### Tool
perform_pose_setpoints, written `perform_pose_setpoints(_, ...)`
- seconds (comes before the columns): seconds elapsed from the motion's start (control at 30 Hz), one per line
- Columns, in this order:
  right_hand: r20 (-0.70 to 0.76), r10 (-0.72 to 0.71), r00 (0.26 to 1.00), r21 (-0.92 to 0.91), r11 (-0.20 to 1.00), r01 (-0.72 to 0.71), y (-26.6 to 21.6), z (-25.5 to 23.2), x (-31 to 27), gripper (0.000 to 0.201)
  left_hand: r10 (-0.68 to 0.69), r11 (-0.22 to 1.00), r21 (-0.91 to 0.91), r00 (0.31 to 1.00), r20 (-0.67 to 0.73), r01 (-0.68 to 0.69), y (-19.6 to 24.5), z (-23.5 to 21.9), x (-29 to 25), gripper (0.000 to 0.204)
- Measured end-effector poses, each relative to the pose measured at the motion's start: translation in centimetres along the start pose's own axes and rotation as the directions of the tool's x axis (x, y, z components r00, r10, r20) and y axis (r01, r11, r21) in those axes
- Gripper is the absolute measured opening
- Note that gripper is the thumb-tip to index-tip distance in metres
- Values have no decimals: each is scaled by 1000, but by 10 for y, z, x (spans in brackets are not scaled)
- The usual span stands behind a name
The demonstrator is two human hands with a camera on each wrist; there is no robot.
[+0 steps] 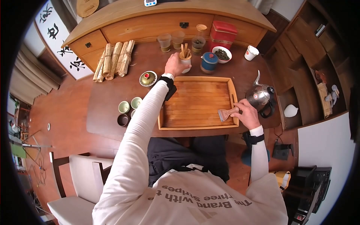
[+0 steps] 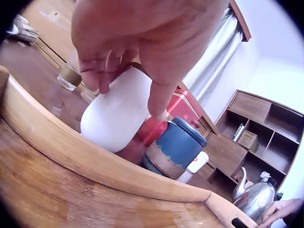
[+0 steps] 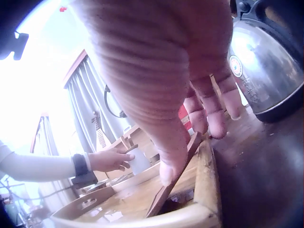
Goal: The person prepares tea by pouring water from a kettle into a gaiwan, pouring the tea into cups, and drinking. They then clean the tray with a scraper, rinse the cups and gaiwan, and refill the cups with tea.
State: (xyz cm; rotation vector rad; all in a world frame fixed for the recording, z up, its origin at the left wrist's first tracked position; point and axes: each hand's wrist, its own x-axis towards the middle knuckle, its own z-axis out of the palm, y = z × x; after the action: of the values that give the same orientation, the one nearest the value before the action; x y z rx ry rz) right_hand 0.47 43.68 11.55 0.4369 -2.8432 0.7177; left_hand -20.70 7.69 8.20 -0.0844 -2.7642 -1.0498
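My left hand (image 1: 174, 66) grips a white cylindrical holder (image 2: 116, 116) with a wooden rim, beyond the far edge of the wooden tray (image 1: 198, 98). Wooden tea tools (image 1: 184, 49) stick up out of it. In the left wrist view the holder leans, with fingers and thumb on either side. My right hand (image 1: 248, 113) pinches the wooden handle of a short, flat brush (image 1: 226, 114) over the tray's right side. The brush's wide end points left. Beside the holder stands a blue lidded jar (image 1: 209, 62).
A steel kettle (image 1: 261, 93) stands right of the tray. Behind are a bowl of tea leaves (image 1: 221, 54), a red tin (image 1: 222, 34), glasses (image 1: 164, 42) and a white cup (image 1: 251, 53). To the left are a lidded bowl (image 1: 148, 78), small cups (image 1: 124, 107) and bamboo scrolls (image 1: 114, 60).
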Motion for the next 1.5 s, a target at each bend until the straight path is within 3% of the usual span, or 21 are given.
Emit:
perform_pose_setpoints(0.1,177,11,984,-52,999,-2,4,1,7,31,46,996,-82,999,-11,-47,-6,0,-10,83)
perform_pose_setpoints(0.17,197,6,980,-55,998,5,8,0,8,31,73,996,-42,985,-158,-80,-6,-3,-40,89)
perform_pose_setpoints(0.27,222,-17,975,-36,999,25,11,-3,8,27,223,967,-60,936,-273,-248,7,-35,-125,60)
perform_pose_setpoints(0.4,195,17,981,117,992,-40,9,-7,13,17,128,986,149,912,-390,-74,-7,-41,-228,46)
perform_pose_setpoints(0.47,246,131,960,205,961,-184,-4,-5,26,18,56,983,181,914,-402,20,-18,-30,-253,46)
perform_pose_setpoints(0.5,238,24,971,290,952,-95,-16,-4,37,20,37,985,171,922,-385,32,-22,-21,-261,46)
perform_pose_setpoints(0.53,349,138,927,350,899,-265,-33,-1,49,19,9,988,142,913,-407,54,-26,-11,-265,45)
perform_pose_setpoints(0.6,409,50,911,449,858,-249,-52,21,75,17,-28,991,105,907,-420,80,-27,-2,-264,44)
perform_pose_setpoints(0.67,388,-20,921,588,776,-230,-66,62,102,24,-11,990,123,890,-456,75,-27,-1,-262,44)
perform_pose_setpoints(0.73,341,-102,934,607,783,-136,-93,97,130,24,-16,991,112,892,-451,74,-27,0,-263,43)
perform_pose_setpoints(0.8,438,-62,897,633,730,-258,-125,119,148,25,-45,994,76,906,-420,84,-28,-2,-264,43)
perform_pose_setpoints(0.83,416,-74,906,655,716,-242,-130,138,156,24,-28,990,111,905,-424,83,-30,-1,-263,38)
perform_pose_setpoints(0.87,295,-74,953,648,748,-142,-134,158,163,23,-33,990,112,905,-424,88,-31,-2,-262,38)
perform_pose_setpoints(0.93,154,-84,985,516,857,-8,-128,187,176,22,-43,968,216,929,-368,131,-29,-4,-260,26)
perform_pose_setpoints(1.0,118,-120,986,507,861,44,-119,199,180,22,-62,952,262,941,-333,155,-28,-7,-257,20)
perform_pose_setpoints(1.17,139,-177,974,426,899,103,-59,157,164,26,-78,940,283,930,-359,188,-27,-1,-255,9)
perform_pose_setpoints(1.23,265,-46,963,311,950,-41,-19,117,149,30,-101,947,251,929,-357,199,-26,-2,-257,11)
perform_pose_setpoints(1.3,116,-21,993,153,988,4,18,80,128,27,-125,948,234,928,-350,215,-25,-2,-258,13)
perform_pose_setpoints(1.33,115,10,993,122,992,-24,30,61,121,27,-121,949,229,922,-367,215,-26,-1,-257,15)
perform_pose_setpoints(1.43,167,106,980,39,993,-114,25,30,108,27,-150,953,196,919,-365,233,-24,0,-257,17)
perform_pose_setpoints(1.5,389,329,860,128,906,-404,2,16,115,27,-170,960,152,919,-355,237,-24,-2,-256,19)
